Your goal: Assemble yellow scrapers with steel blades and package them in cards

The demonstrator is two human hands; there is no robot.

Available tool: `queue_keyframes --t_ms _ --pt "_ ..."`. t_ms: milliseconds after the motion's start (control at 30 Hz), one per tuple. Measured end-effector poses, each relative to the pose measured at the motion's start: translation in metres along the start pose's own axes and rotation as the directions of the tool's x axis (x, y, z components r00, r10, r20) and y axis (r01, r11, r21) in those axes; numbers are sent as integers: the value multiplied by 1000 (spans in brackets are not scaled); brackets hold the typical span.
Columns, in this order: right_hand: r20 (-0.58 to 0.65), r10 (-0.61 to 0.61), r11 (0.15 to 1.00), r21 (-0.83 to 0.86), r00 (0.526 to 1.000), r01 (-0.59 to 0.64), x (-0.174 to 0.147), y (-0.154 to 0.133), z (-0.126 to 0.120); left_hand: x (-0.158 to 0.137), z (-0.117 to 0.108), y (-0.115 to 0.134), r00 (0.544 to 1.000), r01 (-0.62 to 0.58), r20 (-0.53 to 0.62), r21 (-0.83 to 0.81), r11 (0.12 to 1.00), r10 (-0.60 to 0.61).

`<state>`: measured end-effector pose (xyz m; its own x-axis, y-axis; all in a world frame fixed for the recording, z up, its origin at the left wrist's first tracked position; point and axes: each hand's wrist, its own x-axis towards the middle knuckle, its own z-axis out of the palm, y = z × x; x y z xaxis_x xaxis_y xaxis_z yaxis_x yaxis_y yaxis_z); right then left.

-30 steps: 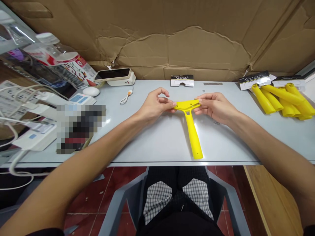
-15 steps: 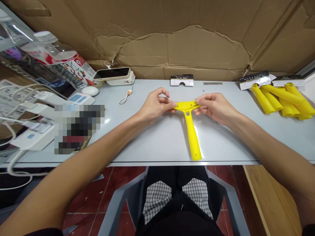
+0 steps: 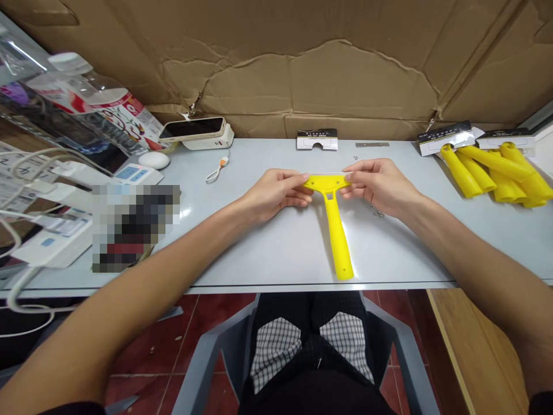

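A yellow T-shaped scraper (image 3: 338,236) is held by both ends of its wide head, its handle pointing down toward the table's front edge. My left hand (image 3: 283,193) pinches the head's left end between thumb and fingers. At the right end, the thumb and fingers of my right hand (image 3: 374,184) are closed on the head. A thin pale strip shows along the head's top edge; I cannot tell its material. Small metal screws (image 3: 378,214) lie by my right hand, and more tiny hardware (image 3: 355,157) is behind it. Farther back lies a flat metal blade (image 3: 372,144).
Several yellow handles (image 3: 473,170) lie at the right by printed black-and-white cards (image 3: 447,138). Another card (image 3: 317,140) stands at the back. On the left are a phone (image 3: 194,128), a white mouse (image 3: 154,159), a short cable (image 3: 217,169), power strips (image 3: 60,239) and bottles (image 3: 125,118).
The left fingers have closed in along the scraper's head, and the right grip has shifted slightly. A thin pale line now shows along its top edge. The whole view has shifted slightly.
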<state>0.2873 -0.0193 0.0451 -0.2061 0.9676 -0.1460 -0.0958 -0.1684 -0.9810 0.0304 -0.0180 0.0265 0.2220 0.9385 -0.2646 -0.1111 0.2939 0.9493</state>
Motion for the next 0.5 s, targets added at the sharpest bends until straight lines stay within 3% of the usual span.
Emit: queue_keyframes --t_ms 100,500 --pt "-1 1 1000 -8 1000 -1 1 1 -1 0 -1 2 999 36 15 2 999 -36" --pt "0 0 1000 -1 1000 0 -2 -1 4 -6 1 5 1000 -4 -1 52 999 4"
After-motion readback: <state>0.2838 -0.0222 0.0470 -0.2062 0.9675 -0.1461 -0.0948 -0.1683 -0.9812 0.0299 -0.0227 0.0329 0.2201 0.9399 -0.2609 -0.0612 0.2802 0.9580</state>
